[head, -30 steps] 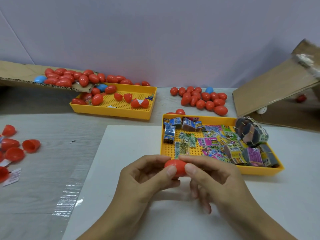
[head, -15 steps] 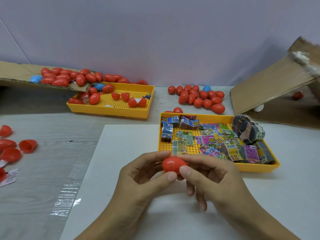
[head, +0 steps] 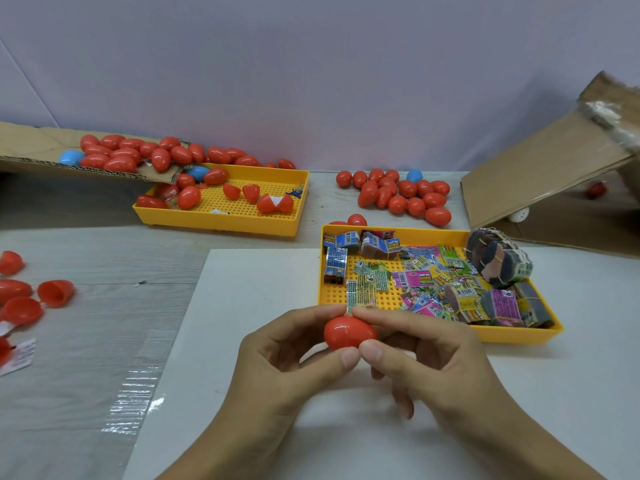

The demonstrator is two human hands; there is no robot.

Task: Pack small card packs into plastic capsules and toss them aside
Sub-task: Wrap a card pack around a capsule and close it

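Centre frame, the red capsule (head: 349, 336) is glossy, smooth plastic; the yellow tray (head: 512, 333) behind it matt perforated plastic; card packs (head: 420, 279) shiny printed film; upper right, rough brown cardboard (head: 540, 168).

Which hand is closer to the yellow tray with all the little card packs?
Right. The right hand sits just in front of the card-pack tray, close to its near rim. The left hand is further to the tray's left. Both hold the red capsule.
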